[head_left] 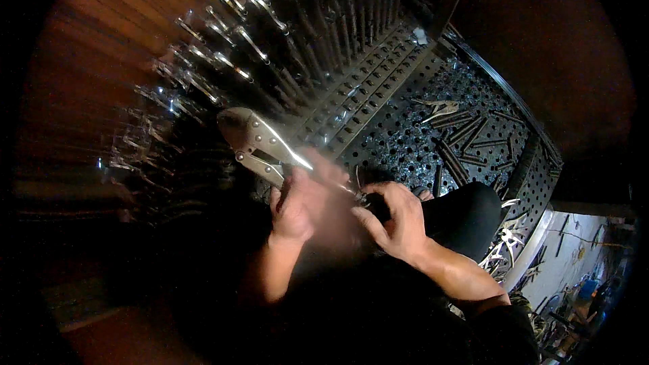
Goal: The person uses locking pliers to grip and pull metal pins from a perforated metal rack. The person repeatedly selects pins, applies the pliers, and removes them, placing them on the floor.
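Observation:
A pair of silver locking pliers (260,136) slants across the middle of the view, riveted jaw end at the upper left. My left hand (297,206) is closed around its handles, thumb up along the lower one. At the handle end, my right hand (399,220) has thumb and index finger curled close together by a small dark part (362,197), perhaps the adjusting screw. Some blur and haze lie over the left fingers and handles, so the exact contact there is hard to make out.
On the left stand rows of upright rods with shiny metal parts (253,44). A perforated metal surface (399,142) carries several dark rods (466,135), metal chips and another pair of pliers (439,108). My dark-clothed knee (466,213) is beside more silver plier parts (507,243).

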Tool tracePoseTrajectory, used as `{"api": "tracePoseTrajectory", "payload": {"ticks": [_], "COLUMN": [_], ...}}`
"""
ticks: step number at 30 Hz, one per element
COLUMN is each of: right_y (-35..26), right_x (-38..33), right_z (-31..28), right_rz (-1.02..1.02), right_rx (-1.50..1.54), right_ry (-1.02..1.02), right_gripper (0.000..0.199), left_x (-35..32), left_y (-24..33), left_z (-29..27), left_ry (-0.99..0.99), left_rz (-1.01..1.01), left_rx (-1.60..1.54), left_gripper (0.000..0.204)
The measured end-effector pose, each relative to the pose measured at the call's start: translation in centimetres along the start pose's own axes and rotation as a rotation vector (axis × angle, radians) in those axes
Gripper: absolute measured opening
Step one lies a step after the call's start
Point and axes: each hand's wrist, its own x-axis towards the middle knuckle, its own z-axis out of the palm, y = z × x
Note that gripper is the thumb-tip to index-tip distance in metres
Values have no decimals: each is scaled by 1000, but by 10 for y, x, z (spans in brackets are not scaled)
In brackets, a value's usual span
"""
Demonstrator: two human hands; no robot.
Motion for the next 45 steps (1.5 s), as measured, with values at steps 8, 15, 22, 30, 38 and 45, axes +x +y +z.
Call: {"api": "tracePoseTrajectory", "payload": {"ticks": [8,15,22,30,38,45], "right_y": [7,16,4,16,9,-24], "right_x": [4,0,0,-3,3,7], "right_z": [3,-1,0,2,9,1], "right_rz": [-139,284,113,123,-111,71], "right_rx": [-78,716,378,407,307,450], "right_ry": [-60,-348,-19,-59,-28,-186], "right_gripper": [12,28,19,23,37,28], "left_x": [0,-3,-2,-1,-7,-14], "left_y": [-4,2,-4,-5,-10,-16], "left_z": [0,-5,-9,-14,-11,9], "left_ry": [41,-41,-16,-63,7,64], "left_rz": [8,28,81,69,9,-70], "left_rx": [36,29,77,68,196,276], "left_gripper": [43,44,42,45,41,28]}}
